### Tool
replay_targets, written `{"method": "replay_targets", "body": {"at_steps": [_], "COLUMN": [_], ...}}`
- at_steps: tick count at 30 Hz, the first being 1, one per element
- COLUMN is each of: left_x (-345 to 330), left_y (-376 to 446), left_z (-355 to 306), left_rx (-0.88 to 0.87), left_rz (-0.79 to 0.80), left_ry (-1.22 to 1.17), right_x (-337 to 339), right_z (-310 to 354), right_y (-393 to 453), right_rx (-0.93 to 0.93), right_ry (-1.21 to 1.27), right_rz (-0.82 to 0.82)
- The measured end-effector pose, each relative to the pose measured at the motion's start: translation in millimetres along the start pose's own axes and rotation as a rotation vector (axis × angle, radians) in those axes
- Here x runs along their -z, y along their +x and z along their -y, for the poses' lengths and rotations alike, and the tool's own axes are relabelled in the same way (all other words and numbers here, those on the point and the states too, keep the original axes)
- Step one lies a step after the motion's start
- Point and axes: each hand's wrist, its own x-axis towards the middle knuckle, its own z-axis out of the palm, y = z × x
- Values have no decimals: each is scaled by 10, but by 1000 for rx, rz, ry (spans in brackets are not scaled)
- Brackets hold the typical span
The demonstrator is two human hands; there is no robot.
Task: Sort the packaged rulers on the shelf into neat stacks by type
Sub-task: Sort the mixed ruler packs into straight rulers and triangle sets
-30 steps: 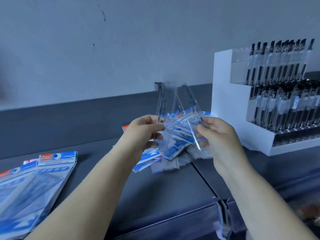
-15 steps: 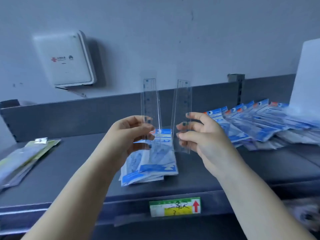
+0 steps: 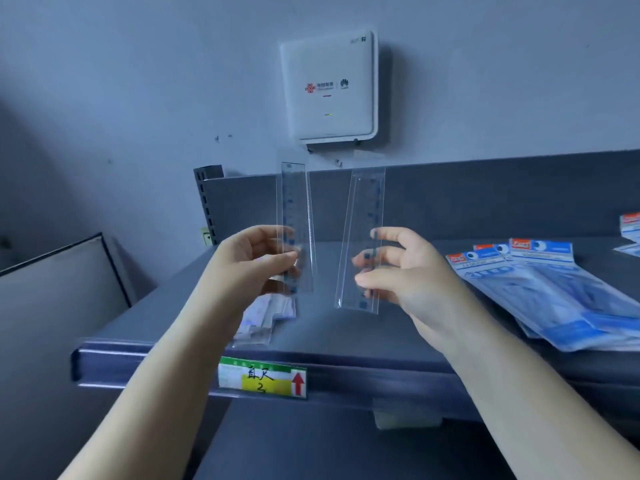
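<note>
The left hand (image 3: 256, 261) pinches a clear ruler (image 3: 294, 223) in its sleeve near the lower end, thumb on the near face and fingers (image 3: 273, 233) curled behind it. This ruler stands upright above the shelf (image 3: 346, 327), its top reaching the shelf's back panel.

The right hand (image 3: 412, 275) holds a second ruler (image 3: 363, 237), also sleeved and clear, just right of the first and apart from it. The thumb presses the near face low down, while the other fingers (image 3: 384, 233) are spread and bent behind the sleeve. This ruler tilts slightly, its top leaning right. Both rulers are held in the air over the left part of the shelf, not touching it.

Below the left hand, a small pile of clear packs (image 3: 266, 317) lies flat on the shelf near its front edge, partly hidden by the wrist. At the right, a fanned stack of blue packs (image 3: 540, 289) lies on the shelf, overlapping one another, with red and blue headers at their far ends. More blue packs (image 3: 630, 233) show at the far right edge.

A label (image 3: 263, 377) with a red arrow sits in the shelf's front rail. A white box (image 3: 329, 88) hangs on the wall above. A grey panel (image 3: 59, 282) stands at the left, beside the shelf.
</note>
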Motion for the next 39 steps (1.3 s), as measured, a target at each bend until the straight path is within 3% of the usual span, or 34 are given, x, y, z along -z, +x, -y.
{"method": "replay_targets", "body": {"at_steps": [7,12,14,17,20,30,39], "left_x": [676,886,955,999,951,-3,-1574], "left_y": [292,431,434,436,438,330,176], "left_z": [205,427,447,433,405,115,-97], "left_rx": [15,-53,-73,-103,-153,-390,-593], "left_rz": [-44,-226,-236,-216,-166,-55,94], "left_ry": [56,390,452,537,645,1110,1149], "right_x": [-635,-929,-1018,-1012,-902,-75,1212], "right_z": [-16,85,125,97,68,185,443], "right_y": [235,461,562,675,633,202,-300], "right_rx": [-3,35,29,30,109,244,167], "right_ry": [-87,-139,-323,-809,-950,-1419,-1529], "right_rz": [4,8,12,-29,-68,-192,-333]}}
